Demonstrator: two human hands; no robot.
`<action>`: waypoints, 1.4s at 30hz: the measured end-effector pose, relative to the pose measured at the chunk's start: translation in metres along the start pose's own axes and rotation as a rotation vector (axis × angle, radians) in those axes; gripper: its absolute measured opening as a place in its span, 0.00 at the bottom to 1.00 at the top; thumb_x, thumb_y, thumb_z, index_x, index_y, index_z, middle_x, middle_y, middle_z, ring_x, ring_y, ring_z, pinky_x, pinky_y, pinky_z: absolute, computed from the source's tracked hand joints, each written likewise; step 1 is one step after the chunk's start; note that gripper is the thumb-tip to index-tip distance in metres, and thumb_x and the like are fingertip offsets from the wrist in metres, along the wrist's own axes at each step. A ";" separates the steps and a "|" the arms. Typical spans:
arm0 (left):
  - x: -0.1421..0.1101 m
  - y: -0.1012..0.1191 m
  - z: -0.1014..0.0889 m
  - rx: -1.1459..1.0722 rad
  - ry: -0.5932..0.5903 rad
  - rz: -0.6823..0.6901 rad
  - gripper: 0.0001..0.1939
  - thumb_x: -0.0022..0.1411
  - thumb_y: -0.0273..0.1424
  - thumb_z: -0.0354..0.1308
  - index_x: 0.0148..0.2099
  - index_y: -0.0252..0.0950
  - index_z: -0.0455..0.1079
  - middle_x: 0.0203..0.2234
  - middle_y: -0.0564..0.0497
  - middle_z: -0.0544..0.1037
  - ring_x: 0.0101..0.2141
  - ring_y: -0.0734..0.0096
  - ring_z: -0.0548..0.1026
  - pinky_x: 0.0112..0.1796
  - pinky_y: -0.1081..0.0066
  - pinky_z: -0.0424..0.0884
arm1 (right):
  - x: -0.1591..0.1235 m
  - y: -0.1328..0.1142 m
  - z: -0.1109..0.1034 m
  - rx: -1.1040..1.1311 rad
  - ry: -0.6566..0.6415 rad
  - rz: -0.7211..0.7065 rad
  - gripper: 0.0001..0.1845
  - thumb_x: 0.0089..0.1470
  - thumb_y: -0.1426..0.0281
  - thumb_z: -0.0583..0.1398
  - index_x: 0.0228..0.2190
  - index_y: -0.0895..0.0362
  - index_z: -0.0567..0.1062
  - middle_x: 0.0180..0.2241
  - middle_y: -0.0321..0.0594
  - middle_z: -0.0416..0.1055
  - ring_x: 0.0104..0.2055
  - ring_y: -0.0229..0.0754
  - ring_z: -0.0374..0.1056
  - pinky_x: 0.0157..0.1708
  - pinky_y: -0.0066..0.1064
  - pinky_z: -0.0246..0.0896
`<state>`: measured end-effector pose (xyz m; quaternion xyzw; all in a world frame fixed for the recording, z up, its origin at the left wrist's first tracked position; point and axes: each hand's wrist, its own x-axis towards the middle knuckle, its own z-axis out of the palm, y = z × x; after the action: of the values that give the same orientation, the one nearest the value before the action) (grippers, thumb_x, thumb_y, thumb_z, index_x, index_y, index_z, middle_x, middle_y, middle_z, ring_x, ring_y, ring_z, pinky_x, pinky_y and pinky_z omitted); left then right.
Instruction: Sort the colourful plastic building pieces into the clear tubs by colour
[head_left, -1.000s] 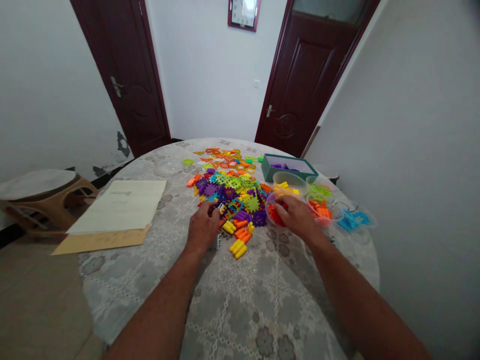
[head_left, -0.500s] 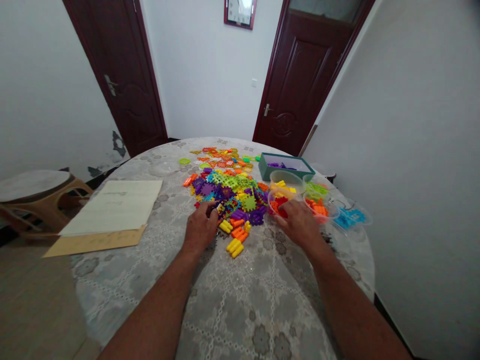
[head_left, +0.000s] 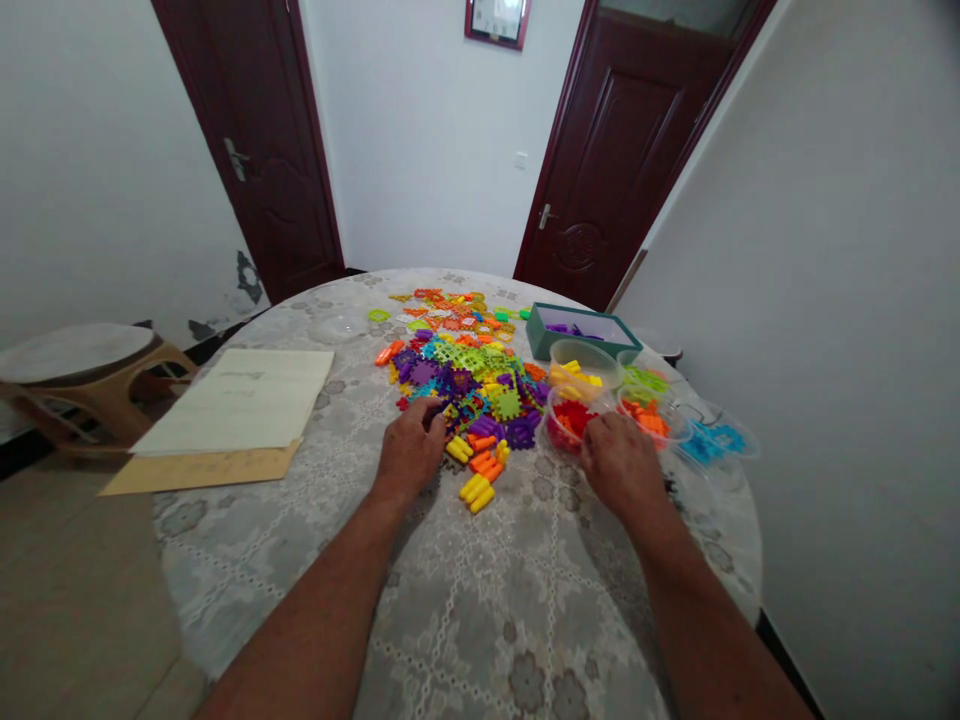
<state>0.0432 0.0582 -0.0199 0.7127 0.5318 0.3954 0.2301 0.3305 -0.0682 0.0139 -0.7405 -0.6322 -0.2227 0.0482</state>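
My left hand (head_left: pixel 411 447) rests at the near left edge of a heap of purple, lime and blue notched plastic building pieces (head_left: pixel 472 365). Its thumb and fingers are drawn together around something small and dark, too unclear to name. My right hand (head_left: pixel 624 462) is at the near right rim of a clear round tub (head_left: pixel 551 430) of red pieces (head_left: pixel 571 418). Those fingers are curled down, their tips hidden, so what they grip does not show. Between the hands, yellow tube-like pieces (head_left: pixel 477 491) and orange ones (head_left: pixel 487 466) lie on the cloth.
Further clear tubs hold yellow pieces (head_left: pixel 576 374), orange pieces (head_left: pixel 646 418), lime pieces (head_left: pixel 645 380) and blue pieces (head_left: pixel 716 440). A green box (head_left: pixel 540 335) with purple pieces stands behind them. Paper sheets (head_left: pixel 240 400) lie at the left of the round table (head_left: pixel 480 620).
My right hand has drawn back from inside the red pieces' tub to its near right rim. My left hand stays by the heap, and the small piece at its fingertips now shows less.
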 end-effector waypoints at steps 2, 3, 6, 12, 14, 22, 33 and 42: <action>0.000 0.000 0.000 -0.006 -0.003 0.013 0.16 0.68 0.32 0.53 0.54 0.37 0.77 0.44 0.44 0.84 0.44 0.59 0.82 0.49 0.63 0.74 | 0.001 0.002 0.002 0.019 0.013 0.009 0.03 0.61 0.72 0.60 0.34 0.54 0.74 0.40 0.52 0.73 0.45 0.55 0.66 0.44 0.43 0.60; 0.000 0.000 0.000 -0.011 -0.005 0.015 0.16 0.69 0.32 0.53 0.54 0.37 0.77 0.44 0.44 0.84 0.44 0.59 0.82 0.49 0.63 0.74 | 0.001 0.003 0.003 0.036 0.024 0.013 0.03 0.61 0.73 0.59 0.34 0.54 0.74 0.40 0.51 0.73 0.45 0.55 0.66 0.45 0.43 0.60; -0.001 0.002 0.000 -0.015 -0.004 0.001 0.16 0.68 0.32 0.54 0.53 0.37 0.77 0.43 0.44 0.85 0.43 0.59 0.82 0.49 0.64 0.74 | 0.001 0.008 0.005 0.089 0.078 0.037 0.03 0.63 0.72 0.58 0.36 0.55 0.72 0.40 0.50 0.72 0.46 0.54 0.66 0.47 0.42 0.60; -0.002 0.004 -0.001 -0.007 0.003 -0.023 0.15 0.68 0.33 0.55 0.53 0.39 0.77 0.43 0.46 0.85 0.43 0.60 0.82 0.49 0.64 0.74 | -0.005 0.009 0.009 0.069 0.069 0.010 0.03 0.62 0.73 0.58 0.35 0.54 0.72 0.40 0.50 0.72 0.46 0.54 0.66 0.46 0.42 0.60; -0.002 0.005 -0.001 -0.005 0.000 -0.029 0.16 0.68 0.33 0.55 0.54 0.39 0.77 0.43 0.45 0.85 0.43 0.60 0.82 0.49 0.64 0.74 | -0.005 0.007 0.010 0.062 0.043 0.000 0.04 0.62 0.74 0.58 0.35 0.54 0.72 0.40 0.50 0.72 0.46 0.54 0.66 0.46 0.42 0.60; -0.001 0.002 0.001 -0.007 -0.008 0.013 0.16 0.68 0.32 0.54 0.54 0.39 0.77 0.44 0.45 0.85 0.44 0.59 0.82 0.50 0.63 0.74 | -0.005 0.001 0.012 0.068 0.025 0.084 0.05 0.63 0.73 0.57 0.38 0.56 0.75 0.41 0.53 0.72 0.48 0.56 0.66 0.48 0.44 0.62; -0.001 0.006 -0.006 -0.026 0.023 0.028 0.17 0.69 0.31 0.51 0.54 0.40 0.78 0.48 0.46 0.84 0.47 0.60 0.81 0.54 0.63 0.73 | -0.009 -0.061 0.001 0.585 0.145 -0.217 0.17 0.65 0.75 0.54 0.51 0.54 0.77 0.55 0.51 0.72 0.60 0.54 0.66 0.63 0.50 0.62; 0.000 0.001 -0.004 0.000 -0.018 0.036 0.17 0.70 0.31 0.52 0.55 0.38 0.78 0.52 0.45 0.83 0.53 0.58 0.79 0.58 0.61 0.71 | -0.017 -0.099 0.027 0.688 -0.035 -0.249 0.23 0.65 0.76 0.56 0.59 0.53 0.74 0.63 0.52 0.64 0.62 0.54 0.64 0.62 0.49 0.66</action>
<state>0.0403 0.0576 -0.0173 0.7258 0.5166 0.3930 0.2278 0.2412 -0.0548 -0.0378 -0.6020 -0.7562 0.0115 0.2562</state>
